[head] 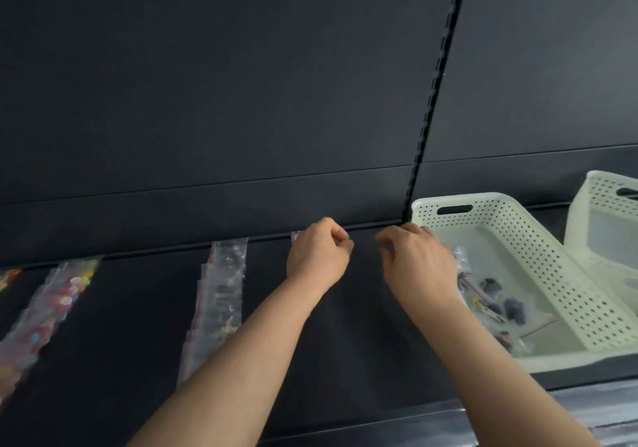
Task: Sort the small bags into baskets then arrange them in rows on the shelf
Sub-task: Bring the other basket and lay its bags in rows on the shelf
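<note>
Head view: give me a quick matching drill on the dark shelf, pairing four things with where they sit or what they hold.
Things:
1. row of clear bags with colourful sequins
2. row of clear bags with pale small parts
3. white perforated plastic basket nearest the hands
4. second white perforated basket

Places or states:
A. far right, partly cut off by the picture edge
B. left part of the black shelf, running front to back
C. holds loose bags with dark pieces
D. middle of the shelf, just left of the left hand

Pairs: 1-B, 2-D, 3-C, 4-A
</note>
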A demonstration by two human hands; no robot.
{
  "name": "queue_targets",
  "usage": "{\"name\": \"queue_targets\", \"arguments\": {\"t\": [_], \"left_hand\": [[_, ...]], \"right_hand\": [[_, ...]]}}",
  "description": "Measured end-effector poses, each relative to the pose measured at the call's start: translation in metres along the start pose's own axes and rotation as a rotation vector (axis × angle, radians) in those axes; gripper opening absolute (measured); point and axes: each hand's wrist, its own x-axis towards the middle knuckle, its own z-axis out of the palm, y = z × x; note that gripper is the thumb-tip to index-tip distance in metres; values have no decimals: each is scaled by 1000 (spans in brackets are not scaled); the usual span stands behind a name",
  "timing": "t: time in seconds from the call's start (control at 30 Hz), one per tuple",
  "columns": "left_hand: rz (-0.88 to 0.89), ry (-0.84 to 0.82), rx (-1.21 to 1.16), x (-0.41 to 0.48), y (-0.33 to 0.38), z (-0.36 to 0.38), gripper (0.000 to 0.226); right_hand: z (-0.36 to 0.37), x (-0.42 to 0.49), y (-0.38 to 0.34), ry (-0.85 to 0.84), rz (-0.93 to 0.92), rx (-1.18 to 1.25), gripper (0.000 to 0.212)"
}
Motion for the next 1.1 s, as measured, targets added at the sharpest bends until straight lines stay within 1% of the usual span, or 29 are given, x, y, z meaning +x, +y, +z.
{"name": "queue_targets", "arguments": {"t": [0.17, 0.33, 0.43, 0.5, 0.6, 0.67, 0.8, 0.87, 0.93, 1.0, 1.1], "left_hand": [[164, -45, 48, -15, 50, 32, 5], [341, -92, 173, -26, 99, 63, 9], [422, -187, 363, -26, 120, 87, 12], [444, -245, 579, -26, 131, 104, 17], [431, -311, 903, -26, 143, 126, 23], [394, -352, 993, -24, 146, 138, 22], [312, -429, 983, -18, 144, 154, 37], [319, -422, 977, -16, 143, 157, 32], [315, -398, 953, -17, 143, 154, 23], [323, -358, 865, -17, 143, 149, 16], [344, -291, 581, -19, 147, 136, 11]], "right_hand": [[-33, -12, 64, 36, 75, -130, 27], [-56, -23, 127, 2, 160, -153, 29], [-61, -27, 155, -15, 186, -160, 32], [-61, -29, 167, -18, 186, -148, 33], [-55, -32, 173, -17, 147, -119, 36], [-54, -34, 174, -33, 145, -72, 37], [-53, -36, 177, -11, 185, 14, 37], [-52, -36, 177, -9, 194, 30, 37], [-53, -35, 177, -11, 196, 39, 37], [-54, -35, 177, -10, 199, 47, 37], [-54, -36, 176, -16, 206, 51, 39]]}}
